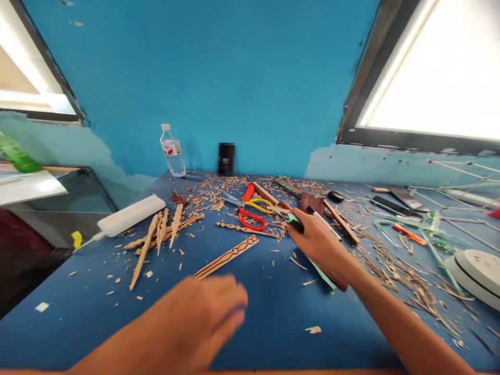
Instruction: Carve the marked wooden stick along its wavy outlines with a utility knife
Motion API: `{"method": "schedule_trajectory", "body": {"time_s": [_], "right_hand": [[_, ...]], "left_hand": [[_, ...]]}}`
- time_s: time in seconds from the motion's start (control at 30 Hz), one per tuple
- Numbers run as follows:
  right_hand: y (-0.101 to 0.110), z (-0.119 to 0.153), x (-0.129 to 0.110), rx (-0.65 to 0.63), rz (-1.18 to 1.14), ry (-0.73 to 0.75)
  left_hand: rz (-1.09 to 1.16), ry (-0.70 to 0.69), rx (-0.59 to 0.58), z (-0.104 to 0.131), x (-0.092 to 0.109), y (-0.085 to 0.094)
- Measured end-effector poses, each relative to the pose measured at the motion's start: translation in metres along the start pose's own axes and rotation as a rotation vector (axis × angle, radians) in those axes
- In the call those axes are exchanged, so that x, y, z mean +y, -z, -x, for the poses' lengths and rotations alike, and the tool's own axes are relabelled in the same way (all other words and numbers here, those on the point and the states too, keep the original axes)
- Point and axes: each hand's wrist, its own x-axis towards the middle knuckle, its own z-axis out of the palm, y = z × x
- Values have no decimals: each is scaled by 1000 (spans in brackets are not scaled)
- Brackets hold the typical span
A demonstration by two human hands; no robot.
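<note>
My right hand (316, 237) is closed around a utility knife (294, 222) with a green and black handle, its blade pointing left beside the scissors. My left hand (213, 312) is in the foreground, blurred, with curled fingers; whether anything is in them I cannot make out. Just beyond it lies a flat wooden strip (228, 255) with a dark wavy pattern drawn on it; the hand hides its near end. Scissors (253, 213) with red and yellow handles lie half open left of the knife. A thin carved wooden stick (248, 229) rests below them.
Carved wooden sticks (148, 247) lie at the left by a white power strip (133, 214). A water bottle (172, 151) stands near the wall. Wood shavings (406, 281) cover much of the blue table (269, 323). An orange cutter (409, 234) and a white round object (478, 273) are at right.
</note>
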Motion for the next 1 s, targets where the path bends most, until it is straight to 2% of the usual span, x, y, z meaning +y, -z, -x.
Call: {"method": "schedule_trajectory", "body": {"time_s": [0.07,0.13,0.23,0.37,0.5,0.67,0.7,0.73,0.8,0.83,1.0], "right_hand": [[-9,-6,0,54,25,-40],[-15,-3,1,80,38,-52],[-19,7,2,78,29,-40],[-20,12,-4,37,-43,-11],[-17,10,-20,13,-141,-4],[-11,24,-32,30,-252,62],[-9,28,-33,41,-264,92],[-8,32,-33,60,-260,131],[-6,38,-35,103,-197,217],[-4,39,-37,120,-158,252],[1,38,-48,153,-68,300]], "left_hand": [[-123,135,70,-42,-16,-5],[-200,203,112,-79,-32,-14],[-203,160,64,-103,-47,-31],[-79,163,34,-95,-50,-42],[187,214,12,-84,-40,-33],[632,335,-44,-70,-14,-6],[744,388,-67,-66,-8,-3],[954,483,-108,-62,-3,-1],[1176,586,-166,-56,4,-1],[1228,582,-179,-54,7,-1],[1215,372,-153,-59,14,1]]}}
